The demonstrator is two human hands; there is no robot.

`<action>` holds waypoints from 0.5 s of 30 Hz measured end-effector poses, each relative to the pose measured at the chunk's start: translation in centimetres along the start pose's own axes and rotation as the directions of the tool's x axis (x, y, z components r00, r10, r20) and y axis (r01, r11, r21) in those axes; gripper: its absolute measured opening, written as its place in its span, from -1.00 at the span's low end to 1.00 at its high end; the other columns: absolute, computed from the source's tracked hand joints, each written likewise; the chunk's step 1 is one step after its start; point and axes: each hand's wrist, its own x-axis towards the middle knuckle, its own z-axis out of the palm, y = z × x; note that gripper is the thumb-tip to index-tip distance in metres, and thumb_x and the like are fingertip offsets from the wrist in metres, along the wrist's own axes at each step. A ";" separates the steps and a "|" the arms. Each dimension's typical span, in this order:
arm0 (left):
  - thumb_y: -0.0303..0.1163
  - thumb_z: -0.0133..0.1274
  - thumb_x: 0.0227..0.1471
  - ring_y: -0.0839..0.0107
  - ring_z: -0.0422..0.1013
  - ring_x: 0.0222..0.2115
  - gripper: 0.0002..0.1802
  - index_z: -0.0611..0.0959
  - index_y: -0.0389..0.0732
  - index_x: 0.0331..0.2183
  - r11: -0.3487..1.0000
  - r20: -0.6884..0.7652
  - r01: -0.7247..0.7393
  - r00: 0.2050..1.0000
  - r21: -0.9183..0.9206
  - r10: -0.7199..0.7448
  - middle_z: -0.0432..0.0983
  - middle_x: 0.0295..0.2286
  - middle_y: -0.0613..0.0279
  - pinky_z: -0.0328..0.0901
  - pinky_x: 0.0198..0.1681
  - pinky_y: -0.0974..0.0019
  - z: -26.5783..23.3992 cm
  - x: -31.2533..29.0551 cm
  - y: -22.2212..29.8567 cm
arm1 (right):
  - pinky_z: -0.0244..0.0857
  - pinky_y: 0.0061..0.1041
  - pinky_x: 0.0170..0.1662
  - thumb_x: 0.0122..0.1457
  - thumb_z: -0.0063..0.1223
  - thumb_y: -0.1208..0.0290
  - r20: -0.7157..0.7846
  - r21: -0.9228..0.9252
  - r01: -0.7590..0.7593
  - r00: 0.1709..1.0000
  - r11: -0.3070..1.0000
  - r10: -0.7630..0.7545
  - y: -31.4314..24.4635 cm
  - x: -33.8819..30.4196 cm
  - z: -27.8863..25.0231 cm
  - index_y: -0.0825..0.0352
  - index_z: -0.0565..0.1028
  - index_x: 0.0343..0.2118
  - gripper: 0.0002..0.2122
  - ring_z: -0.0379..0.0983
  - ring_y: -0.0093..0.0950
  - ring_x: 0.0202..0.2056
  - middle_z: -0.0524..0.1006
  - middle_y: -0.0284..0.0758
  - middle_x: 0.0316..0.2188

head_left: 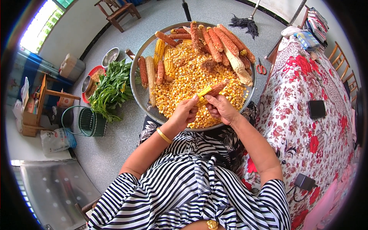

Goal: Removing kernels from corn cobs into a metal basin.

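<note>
Between my two hands is a partly shelled corn cob, yellow kernels on its lower part and bare reddish core toward its far tip. My left hand closes on its near end, and my right hand grips it from the right, thumb on the kernels. Both are held above a wide round metal tray filled with loose corn kernels. Bare red cobs lie piled along the tray's far right side. At its left lie unshelled yellow cobs and a pale bare cob.
Leafy greens lie on the floor at the left, beside a metal bowl and a green basket. To the right stands a bed with a floral cover, a dark phone-like object on it. Red-handled scissors lie near the tray.
</note>
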 end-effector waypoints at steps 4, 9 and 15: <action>-0.10 -0.14 0.04 0.71 -0.12 -0.81 -0.68 0.27 -0.07 -0.59 0.997 -0.029 0.029 0.999 -0.067 -0.031 -0.02 -0.77 0.54 -0.19 -0.78 0.58 0.1 -0.1 0.1 | -0.11 -0.79 -0.74 0.08 -0.05 0.24 -0.005 0.051 -0.009 1.000 0.999 0.009 -0.2 -0.1 0.4 0.21 0.31 -0.51 -0.83 0.05 -0.78 -0.74 0.22 -0.53 -0.72; -0.11 -0.13 0.03 0.71 -0.10 -0.80 -0.70 0.31 -0.08 -0.57 0.999 -0.065 -0.028 0.997 0.020 0.029 0.02 -0.76 0.54 -0.18 -0.77 0.59 0.3 0.2 -0.3 | -0.08 -0.75 -0.74 0.05 -0.05 0.27 -0.030 0.048 0.017 0.999 0.999 -0.016 0.2 0.0 0.3 0.22 0.32 -0.49 -0.85 0.08 -0.75 -0.74 0.23 -0.53 -0.72; -0.13 -0.10 0.02 0.70 -0.05 -0.78 -0.73 0.33 -0.10 -0.50 1.000 -0.050 -0.012 0.999 -0.008 0.012 0.08 -0.71 0.48 -0.13 -0.76 0.61 0.1 0.1 -0.1 | -0.02 -0.71 -0.72 0.04 -0.08 0.27 0.015 -0.028 0.044 0.999 0.999 -0.043 0.2 0.1 -0.3 0.23 0.32 -0.48 -0.85 0.14 -0.71 -0.71 0.28 -0.50 -0.70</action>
